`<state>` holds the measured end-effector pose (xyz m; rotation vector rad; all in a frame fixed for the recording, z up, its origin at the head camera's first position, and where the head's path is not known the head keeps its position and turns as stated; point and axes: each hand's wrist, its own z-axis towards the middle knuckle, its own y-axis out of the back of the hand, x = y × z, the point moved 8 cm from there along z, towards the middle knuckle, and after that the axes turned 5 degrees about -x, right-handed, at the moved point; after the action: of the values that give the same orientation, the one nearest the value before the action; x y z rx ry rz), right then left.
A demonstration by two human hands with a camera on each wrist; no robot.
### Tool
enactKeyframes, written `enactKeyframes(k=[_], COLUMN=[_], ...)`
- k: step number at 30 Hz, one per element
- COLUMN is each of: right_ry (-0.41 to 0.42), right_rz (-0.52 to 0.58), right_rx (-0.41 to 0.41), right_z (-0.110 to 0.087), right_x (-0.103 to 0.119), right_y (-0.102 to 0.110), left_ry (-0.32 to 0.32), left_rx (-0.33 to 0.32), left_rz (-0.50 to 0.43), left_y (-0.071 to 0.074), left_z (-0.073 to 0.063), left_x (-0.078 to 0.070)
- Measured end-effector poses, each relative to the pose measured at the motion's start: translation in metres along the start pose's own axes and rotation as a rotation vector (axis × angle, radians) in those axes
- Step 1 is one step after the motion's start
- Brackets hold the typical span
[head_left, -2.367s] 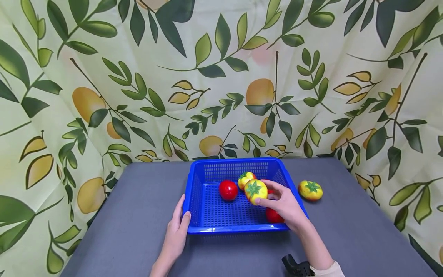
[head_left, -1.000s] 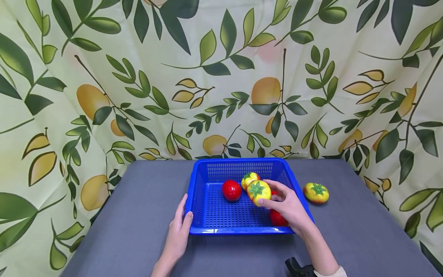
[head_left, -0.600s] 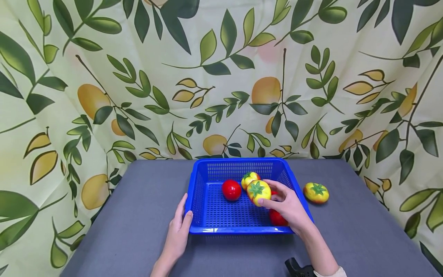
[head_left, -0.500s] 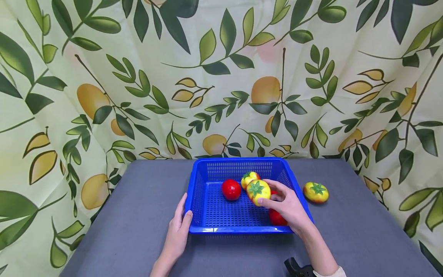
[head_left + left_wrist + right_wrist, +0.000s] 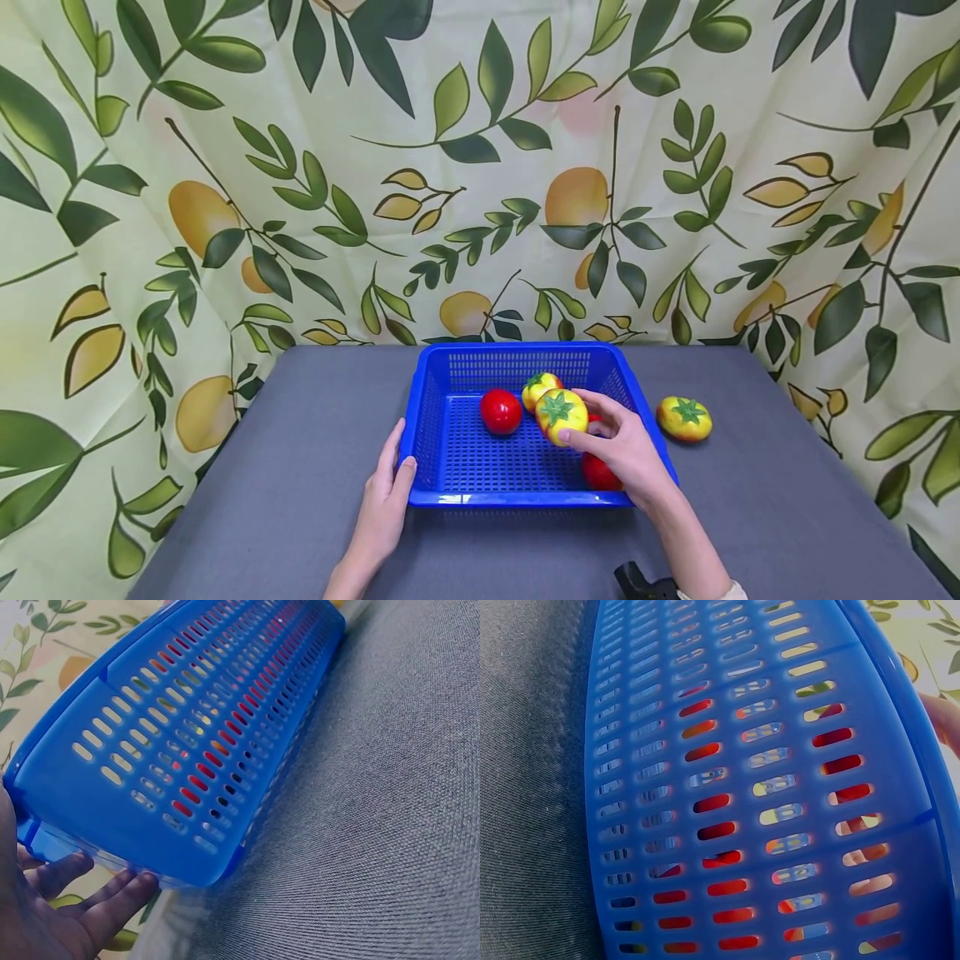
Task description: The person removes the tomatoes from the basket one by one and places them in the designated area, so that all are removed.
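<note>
A blue plastic basket (image 5: 480,498) with slotted walls stands on the table. My left hand (image 5: 382,500) holds its left side, thumb at the rim; in the left wrist view, the fingertips (image 5: 142,883) touch the outer wall. Over the right part of the basket, my right hand (image 5: 626,450) grips a yellow-red, tomato-like fruit (image 5: 562,417) with a green star-shaped top, between thumb and fingers. Behind it lies a similar yellow fruit (image 5: 542,387). A round, glossy red fruit (image 5: 500,412) sits left of it. Another red fruit (image 5: 600,473) lies near the front right corner, partly hidden by my right hand.
Outside the basket, to its right, a further yellow-red fruit (image 5: 684,419) rests on the grey tabletop (image 5: 300,467). Patterned leaf-and-fruit cloth (image 5: 480,208) hangs behind and at both sides. A black device (image 5: 641,581) is at my right wrist.
Since the earliest frame the head view has shifted slightly. Both hands, the basket and the held fruit stay nearly still.
</note>
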<state>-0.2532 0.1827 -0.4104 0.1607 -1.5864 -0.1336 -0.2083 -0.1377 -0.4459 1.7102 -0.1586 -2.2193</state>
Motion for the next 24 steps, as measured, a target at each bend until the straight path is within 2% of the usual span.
enactKeyframes(k=[11, 19, 24], right_ry=[0.001, 0.008, 0.026], right_rz=[-0.014, -0.004, -0.043], right_rx=[-0.021, -0.051, -0.084], right_z=[0.0009, -0.0002, -0.0029], right_x=[-0.0019, -0.0035, -0.0002], right_y=[0.0011, 0.0043, 0.0079], left_ry=[0.010, 0.004, 0.010], left_rx=[0.015, -0.003, 0.001], left_rz=[0.010, 0.005, 0.004], left_y=[-0.0024, -0.0018, -0.0024], left_z=[0.0005, 0.0013, 0.0013], left_x=[0.0011, 0.0060, 0.0076])
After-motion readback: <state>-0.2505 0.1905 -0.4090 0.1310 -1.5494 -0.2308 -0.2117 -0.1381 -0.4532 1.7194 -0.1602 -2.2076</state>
